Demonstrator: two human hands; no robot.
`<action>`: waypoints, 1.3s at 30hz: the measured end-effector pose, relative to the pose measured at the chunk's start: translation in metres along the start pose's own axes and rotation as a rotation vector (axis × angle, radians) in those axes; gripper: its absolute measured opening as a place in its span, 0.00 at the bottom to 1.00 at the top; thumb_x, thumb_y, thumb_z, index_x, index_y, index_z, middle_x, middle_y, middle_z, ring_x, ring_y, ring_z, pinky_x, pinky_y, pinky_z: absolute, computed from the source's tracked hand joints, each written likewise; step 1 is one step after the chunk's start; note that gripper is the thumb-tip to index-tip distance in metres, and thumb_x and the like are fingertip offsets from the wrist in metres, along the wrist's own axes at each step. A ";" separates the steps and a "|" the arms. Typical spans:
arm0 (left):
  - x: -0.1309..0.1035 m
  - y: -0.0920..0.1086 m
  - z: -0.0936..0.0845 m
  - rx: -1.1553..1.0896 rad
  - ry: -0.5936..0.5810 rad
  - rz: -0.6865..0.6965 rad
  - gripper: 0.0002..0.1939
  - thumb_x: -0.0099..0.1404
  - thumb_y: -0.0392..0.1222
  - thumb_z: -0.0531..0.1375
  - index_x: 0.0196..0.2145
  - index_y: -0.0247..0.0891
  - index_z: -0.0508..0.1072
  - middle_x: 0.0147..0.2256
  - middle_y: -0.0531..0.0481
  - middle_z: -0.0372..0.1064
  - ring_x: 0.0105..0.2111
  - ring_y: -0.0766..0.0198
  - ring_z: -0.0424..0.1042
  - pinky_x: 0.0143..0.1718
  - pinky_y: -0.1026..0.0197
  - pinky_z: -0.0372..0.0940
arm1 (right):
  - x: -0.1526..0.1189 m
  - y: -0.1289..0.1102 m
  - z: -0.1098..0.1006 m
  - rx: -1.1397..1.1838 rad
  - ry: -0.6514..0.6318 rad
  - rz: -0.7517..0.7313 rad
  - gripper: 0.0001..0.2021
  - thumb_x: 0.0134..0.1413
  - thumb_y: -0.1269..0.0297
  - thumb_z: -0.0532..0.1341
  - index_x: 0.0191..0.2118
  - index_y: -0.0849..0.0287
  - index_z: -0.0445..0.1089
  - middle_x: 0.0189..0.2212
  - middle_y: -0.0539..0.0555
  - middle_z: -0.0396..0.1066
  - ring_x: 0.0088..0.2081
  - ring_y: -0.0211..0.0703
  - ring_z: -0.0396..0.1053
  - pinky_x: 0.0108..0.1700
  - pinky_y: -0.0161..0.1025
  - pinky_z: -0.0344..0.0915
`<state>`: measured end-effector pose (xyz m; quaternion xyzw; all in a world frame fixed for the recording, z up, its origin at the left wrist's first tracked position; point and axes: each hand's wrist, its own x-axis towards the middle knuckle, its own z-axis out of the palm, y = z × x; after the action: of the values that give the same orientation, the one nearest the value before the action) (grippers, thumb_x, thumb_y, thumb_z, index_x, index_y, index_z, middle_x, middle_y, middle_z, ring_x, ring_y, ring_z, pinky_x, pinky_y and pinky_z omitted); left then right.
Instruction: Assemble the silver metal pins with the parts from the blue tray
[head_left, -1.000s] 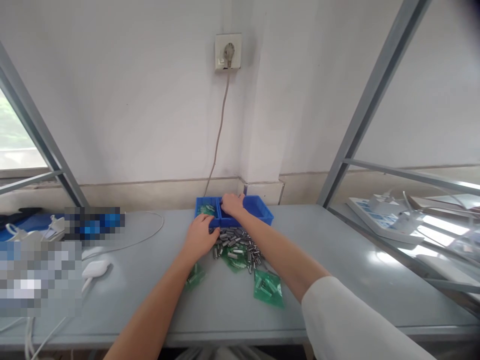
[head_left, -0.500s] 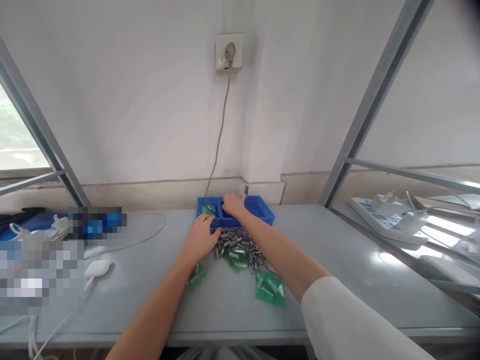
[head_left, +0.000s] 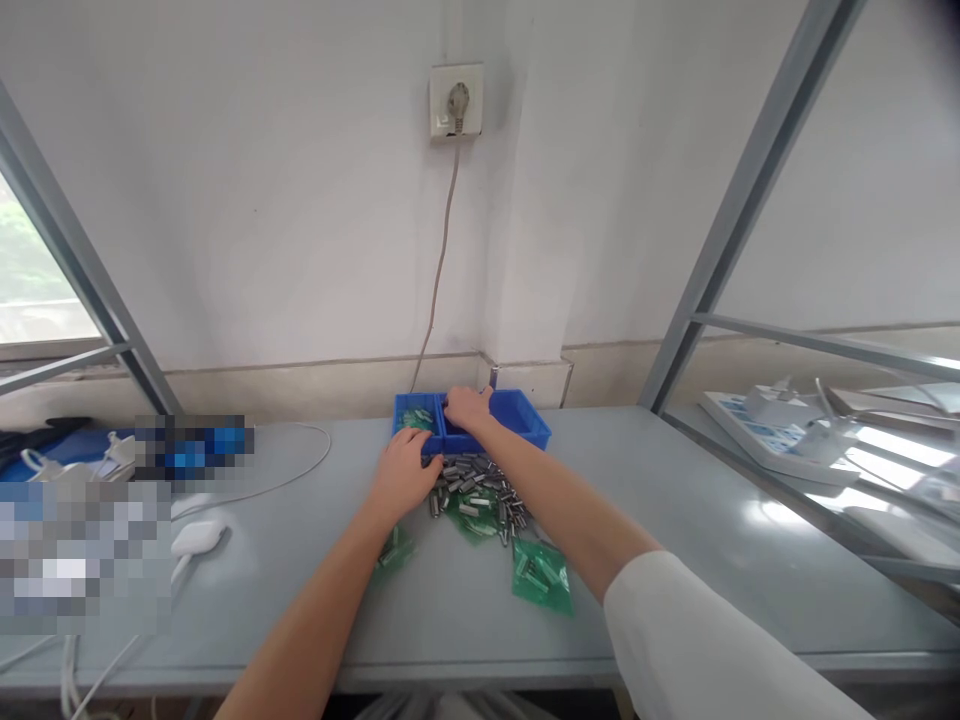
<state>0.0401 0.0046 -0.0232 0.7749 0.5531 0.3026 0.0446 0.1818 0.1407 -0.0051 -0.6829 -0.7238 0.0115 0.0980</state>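
Two blue plastic bins stand side by side at the back of the table, a small left bin (head_left: 396, 412) and a wider right bin (head_left: 536, 425). My left hand (head_left: 406, 475) lies against the small bin's front rim, its thumb apart from the fingers. Green bags show inside that bin. My right hand (head_left: 469, 410) reaches over the wider bin; its bent fingers close on the wall between the bins, their tips partly hidden. In front lies a pile of small metal pins (head_left: 457, 470), with a green bag (head_left: 476, 520) among them. Another green bag (head_left: 541, 577) lies nearer the front.
A third green bag (head_left: 394, 550) lies beside my left forearm. White cables and a white adapter (head_left: 199, 538) are at the left. Grey metal frame posts (head_left: 750, 200) rise at both sides. A wall socket (head_left: 456, 102) has a cord hanging behind the bins.
The view has shifted very slightly. Both hands keep their places at the bins, and the pins and bags lie as before.
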 end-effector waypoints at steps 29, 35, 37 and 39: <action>0.001 -0.004 0.003 0.011 -0.002 0.017 0.22 0.64 0.47 0.55 0.54 0.36 0.69 0.53 0.41 0.65 0.54 0.50 0.63 0.54 0.50 0.61 | 0.004 0.000 0.000 -0.011 -0.026 -0.007 0.12 0.54 0.71 0.55 0.40 0.62 0.74 0.40 0.65 0.74 0.46 0.57 0.70 0.56 0.64 0.42; 0.000 -0.002 0.001 0.023 -0.009 0.005 0.22 0.64 0.47 0.55 0.54 0.37 0.69 0.53 0.41 0.65 0.55 0.50 0.62 0.55 0.51 0.60 | 0.005 0.000 0.001 -0.011 -0.031 0.008 0.11 0.54 0.70 0.55 0.40 0.61 0.74 0.40 0.64 0.74 0.47 0.57 0.69 0.57 0.65 0.42; 0.000 -0.002 0.001 0.017 -0.007 0.008 0.22 0.64 0.47 0.55 0.54 0.37 0.69 0.53 0.41 0.65 0.55 0.50 0.62 0.55 0.51 0.60 | 0.005 0.000 0.000 -0.009 -0.030 0.012 0.12 0.54 0.70 0.55 0.41 0.61 0.73 0.40 0.65 0.74 0.47 0.56 0.70 0.56 0.64 0.42; 0.000 -0.001 0.001 0.009 -0.008 0.005 0.22 0.64 0.46 0.55 0.53 0.37 0.69 0.53 0.41 0.65 0.54 0.50 0.63 0.55 0.51 0.60 | 0.004 0.000 0.000 -0.007 -0.029 0.015 0.12 0.54 0.70 0.55 0.42 0.61 0.73 0.41 0.65 0.73 0.47 0.56 0.70 0.56 0.64 0.42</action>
<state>0.0393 0.0055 -0.0243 0.7779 0.5522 0.2969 0.0424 0.1814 0.1447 -0.0043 -0.6884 -0.7201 0.0197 0.0848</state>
